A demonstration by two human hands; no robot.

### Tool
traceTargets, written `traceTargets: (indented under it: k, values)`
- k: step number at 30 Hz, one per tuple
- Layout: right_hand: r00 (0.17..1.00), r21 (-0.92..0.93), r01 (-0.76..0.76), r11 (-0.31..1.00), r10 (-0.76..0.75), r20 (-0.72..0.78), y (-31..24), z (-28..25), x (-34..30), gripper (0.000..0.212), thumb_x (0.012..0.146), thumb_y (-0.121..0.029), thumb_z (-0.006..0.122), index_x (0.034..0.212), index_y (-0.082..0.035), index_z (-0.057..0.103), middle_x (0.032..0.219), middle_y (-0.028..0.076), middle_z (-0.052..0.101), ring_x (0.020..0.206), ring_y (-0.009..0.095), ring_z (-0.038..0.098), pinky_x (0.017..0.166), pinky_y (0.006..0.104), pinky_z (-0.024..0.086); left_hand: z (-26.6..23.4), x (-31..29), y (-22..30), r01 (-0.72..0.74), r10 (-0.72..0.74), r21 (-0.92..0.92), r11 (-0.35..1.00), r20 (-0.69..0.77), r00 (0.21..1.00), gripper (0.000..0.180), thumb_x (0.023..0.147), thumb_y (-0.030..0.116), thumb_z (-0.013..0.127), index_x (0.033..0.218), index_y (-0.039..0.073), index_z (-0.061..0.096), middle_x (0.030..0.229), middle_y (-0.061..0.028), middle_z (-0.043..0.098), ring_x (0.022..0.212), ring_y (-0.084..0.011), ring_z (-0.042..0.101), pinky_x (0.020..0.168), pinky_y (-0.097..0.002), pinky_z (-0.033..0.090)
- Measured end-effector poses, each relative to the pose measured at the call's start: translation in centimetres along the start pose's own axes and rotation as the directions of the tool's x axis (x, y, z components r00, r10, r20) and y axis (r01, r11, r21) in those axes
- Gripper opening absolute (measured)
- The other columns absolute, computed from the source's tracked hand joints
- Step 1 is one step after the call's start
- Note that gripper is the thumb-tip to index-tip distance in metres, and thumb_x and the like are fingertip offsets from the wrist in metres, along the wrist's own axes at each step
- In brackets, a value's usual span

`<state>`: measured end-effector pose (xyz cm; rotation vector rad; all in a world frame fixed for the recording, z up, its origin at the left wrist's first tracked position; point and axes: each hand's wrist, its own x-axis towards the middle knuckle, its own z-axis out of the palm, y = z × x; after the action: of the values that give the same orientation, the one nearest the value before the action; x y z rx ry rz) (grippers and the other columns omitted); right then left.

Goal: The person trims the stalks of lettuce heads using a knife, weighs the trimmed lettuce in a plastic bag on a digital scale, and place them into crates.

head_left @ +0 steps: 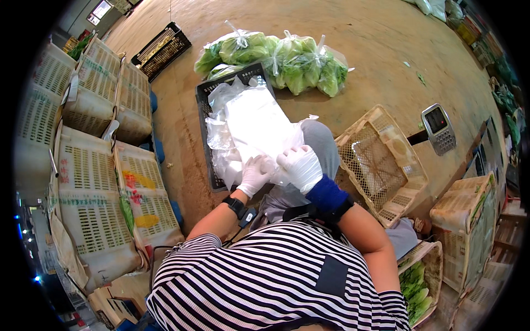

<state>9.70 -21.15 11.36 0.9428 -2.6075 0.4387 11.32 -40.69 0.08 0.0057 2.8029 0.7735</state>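
Note:
A flat stack of white plastic bags [256,118] lies over a black crate [203,132] in front of me. My left hand [256,174], in a white glove, pinches the near edge of a thin plastic bag. Close beside it on the right, my right hand [301,167], also gloved, grips the same edge with curled fingers. The film between the two hands is too bright and thin to follow well. Crumpled clear plastic [222,127] hangs along the crate's left side.
Clear bags of green lettuce [301,66] stand on the floor beyond the crate. A cream mesh crate [381,165] sits to the right, next to a scale display [439,129]. Tall stacked crates [91,198] line the left. Lower right, another crate holds leafy greens [417,292].

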Motion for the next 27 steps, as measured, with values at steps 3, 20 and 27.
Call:
traceTargets:
  k: [3,20,27]
  values:
    - [1.000,-0.054,-0.005,0.999,0.006,0.009,0.2,0.0,-0.5,0.009,0.068,-0.021,0.058,0.069,-0.016,0.051,0.064,0.000,0.053,0.067,0.017,0.057,0.066,0.0331,0.041,0.4,1.5,3.3,-0.116,0.024,-0.567,0.816,-0.167,0.986,0.035,0.073,0.025,0.063,0.099,0.002,0.064,0.084,-0.0143,0.066,0.079,-0.0244,0.064,0.074,-0.0302,0.049]
    - [0.410,0.655,-0.497,0.569,0.819,-0.401,8.0,-11.7,-6.5,0.013,0.087,-0.015,0.054,0.089,-0.003,0.058,0.082,0.005,0.058,0.076,0.015,0.054,0.070,0.0288,0.045,-1.5,0.9,-1.3,-0.057,0.010,0.435,0.899,0.109,0.994,0.047,0.064,0.028,0.068,0.108,0.016,0.060,0.103,-0.0095,0.057,0.105,-0.0280,0.048,0.092,-0.0501,0.032]
    - [-0.039,0.950,0.045,0.308,0.951,-0.306,11.9,-13.3,-18.5,0.014,0.092,-0.016,0.050,0.099,-0.005,0.056,0.098,0.005,0.060,0.090,0.015,0.057,0.075,0.0293,0.050,-7.6,2.2,12.5,-0.674,0.679,0.091,0.733,-0.155,0.718,0.064,0.065,0.013,0.067,0.125,0.011,0.048,0.113,-0.0156,0.050,0.108,-0.0328,0.045,0.093,-0.0412,0.038]
